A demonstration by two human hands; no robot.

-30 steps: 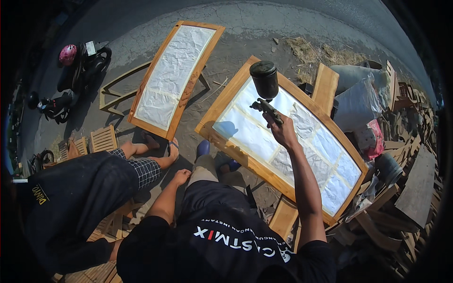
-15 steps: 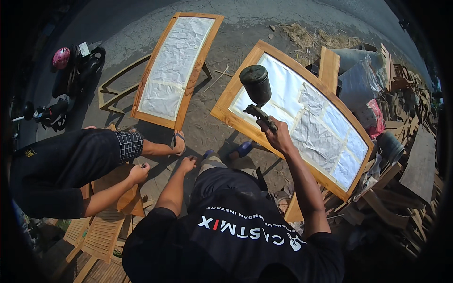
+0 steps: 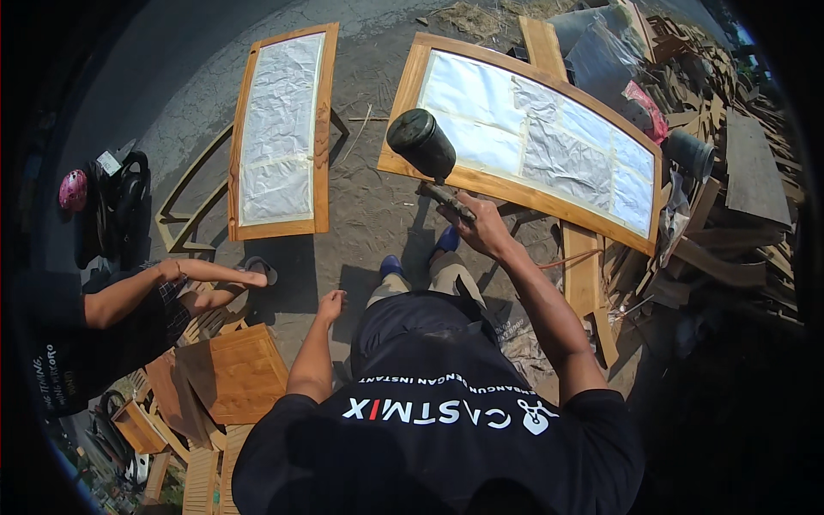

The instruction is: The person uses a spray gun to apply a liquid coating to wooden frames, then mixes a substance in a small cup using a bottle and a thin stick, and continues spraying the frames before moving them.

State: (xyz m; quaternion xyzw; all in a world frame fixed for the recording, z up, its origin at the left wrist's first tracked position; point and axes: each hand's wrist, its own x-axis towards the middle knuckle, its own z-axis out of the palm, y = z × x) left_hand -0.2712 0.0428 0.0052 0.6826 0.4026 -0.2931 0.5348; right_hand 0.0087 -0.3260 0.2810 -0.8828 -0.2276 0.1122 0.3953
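Note:
My right hand [image 3: 482, 225] is wrapped round the grip of a spray gun [image 3: 421, 144] with a dark, stained cup on top. In the picture the gun overlaps the near left edge of a wooden frame [image 3: 410, 86], whose pane is masked with white paper and tape. I cannot tell the gap between them. Held low at my left side, my left hand [image 3: 330, 305] has its fingers curled in. Nothing shows in it. Further left stands a narrower wooden frame [image 3: 324, 129], also papered over.
Another person [image 3: 73, 335] in dark clothes is at the left, near stacked wooden furniture parts [image 3: 232, 369]. A motorcycle [image 3: 120, 202] with a pink helmet [image 3: 73, 190] stands beyond. Scrap wood [image 3: 755, 163] is heaped at the right. A plank [image 3: 582, 275] lies below the right frame.
My right hand and the spray gun have shifted from over the right frame's papered pane to its near left edge. The other person has moved back to the left. My view has turned slightly.

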